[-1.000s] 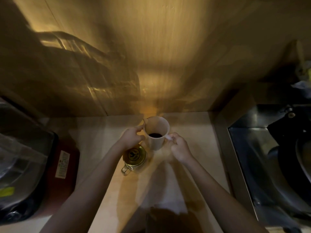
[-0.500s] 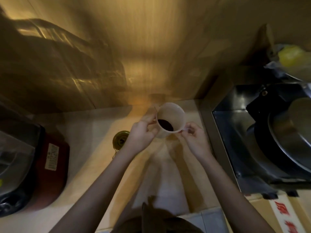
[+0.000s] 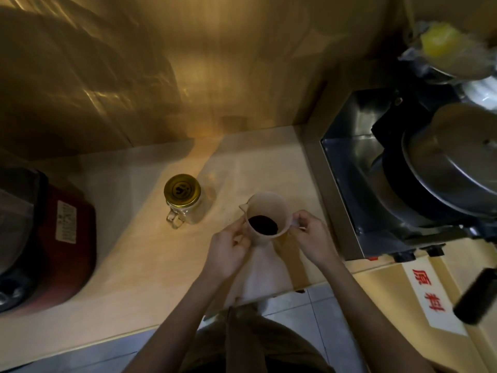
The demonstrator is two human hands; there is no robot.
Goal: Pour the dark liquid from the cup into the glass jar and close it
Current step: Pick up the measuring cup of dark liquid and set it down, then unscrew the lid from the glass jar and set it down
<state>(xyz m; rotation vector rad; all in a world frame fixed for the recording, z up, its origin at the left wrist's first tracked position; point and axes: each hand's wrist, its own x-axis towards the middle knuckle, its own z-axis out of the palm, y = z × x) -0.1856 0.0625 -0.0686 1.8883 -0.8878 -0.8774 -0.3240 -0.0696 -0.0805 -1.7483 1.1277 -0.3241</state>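
Observation:
A pale cup with a small spout holds dark liquid at its bottom. Both hands hold it above the light wooden counter: my left hand grips its left side, my right hand holds its handle on the right. The glass jar, with a side handle and a gold lid on top, stands upright on the counter to the left of the cup, apart from both hands.
A red and black appliance sits at the left counter edge. To the right, a steel stove carries a black pan with a metal lid. A wooden wall rises behind. A white label lies at the right.
The cup has come nearer to me and to the right, away from the jar. My left hand no longer covers the jar, which now stands in plain sight.

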